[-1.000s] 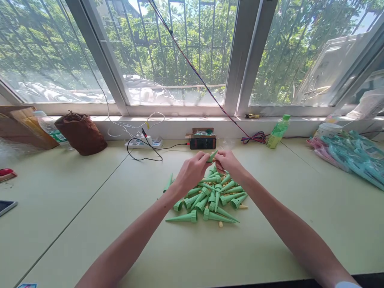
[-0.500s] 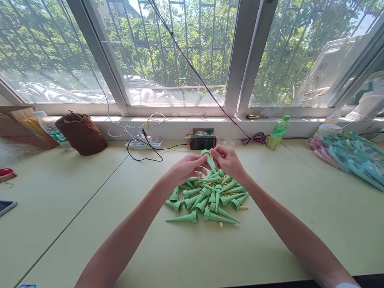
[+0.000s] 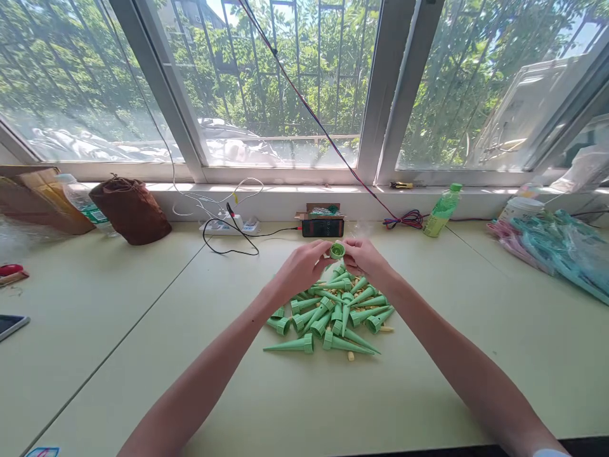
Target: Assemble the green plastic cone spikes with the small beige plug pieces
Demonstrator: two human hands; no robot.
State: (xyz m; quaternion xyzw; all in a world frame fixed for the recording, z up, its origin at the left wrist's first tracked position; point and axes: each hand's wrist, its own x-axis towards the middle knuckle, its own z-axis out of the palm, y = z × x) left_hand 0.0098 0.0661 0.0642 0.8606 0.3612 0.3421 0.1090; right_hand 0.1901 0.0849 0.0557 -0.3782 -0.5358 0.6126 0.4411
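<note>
Sunlit windows (image 3: 309, 63) front our desk (image 3: 380, 406), and the green cone (image 3: 337, 251), tip-down moments ago, now shows us its open end; left hand (image 3: 305, 263) and right hand (image 3: 366, 259) pinch it between them above the pile (image 3: 323, 309), our forearms (image 3: 216, 358) slanting inward.

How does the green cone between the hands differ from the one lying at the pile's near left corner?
The held cone is up between the left hand and right hand; the near-left cone lies on the table. The held cone shows its open end to the camera; the near-left cone shows its side, tip pointing left. Both are green.
</note>
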